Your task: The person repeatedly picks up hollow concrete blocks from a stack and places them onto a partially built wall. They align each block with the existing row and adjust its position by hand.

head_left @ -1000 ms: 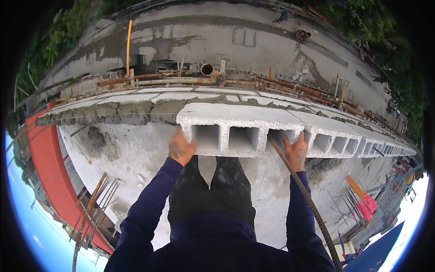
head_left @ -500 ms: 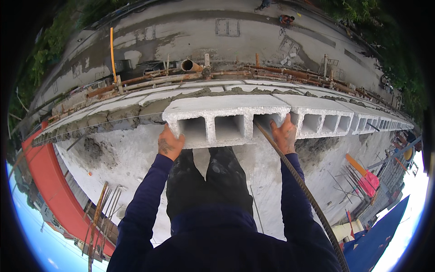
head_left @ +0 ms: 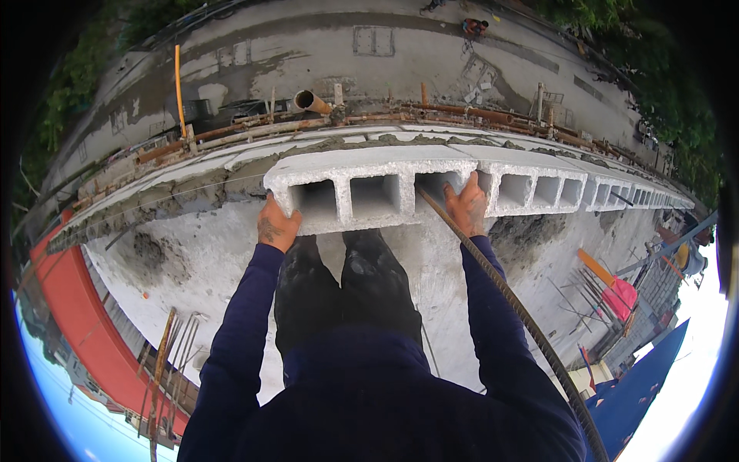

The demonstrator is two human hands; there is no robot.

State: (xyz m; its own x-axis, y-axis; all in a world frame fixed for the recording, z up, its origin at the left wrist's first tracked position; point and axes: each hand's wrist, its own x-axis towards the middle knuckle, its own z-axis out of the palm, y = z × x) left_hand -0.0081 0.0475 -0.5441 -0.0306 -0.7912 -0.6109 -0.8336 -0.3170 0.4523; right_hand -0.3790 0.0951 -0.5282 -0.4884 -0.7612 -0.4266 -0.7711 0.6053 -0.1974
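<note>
A light grey hollow concrete block (head_left: 369, 160) sits at the end of a row of blocks along the wall, its open cells facing me. My left hand (head_left: 279, 223) is closed round its left end. At its right end, my right hand (head_left: 466, 206) grips the end wall beside the neighbouring block (head_left: 531, 190), with some fingers hidden inside the cell. A ribbed steel rebar (head_left: 514, 296) slants up from the lower right into the block's right cell, close by my right hand. Wet grey mortar (head_left: 223, 189) lies on the wall to the left of the block.
A thin string line (head_left: 154, 202) runs along the wall's left part. Beyond the wall are rusty pipes (head_left: 493, 115), an upright orange pipe (head_left: 179, 92) and a street far below, where a person (head_left: 475, 28) is. Rebars (head_left: 163, 369) stand at lower left; a pink bag (head_left: 620, 296) is at right.
The whole view has shifted, so the scene sits slightly higher and further left. Both hands keep their hold on the block, which shows no clear movement against its neighbour.
</note>
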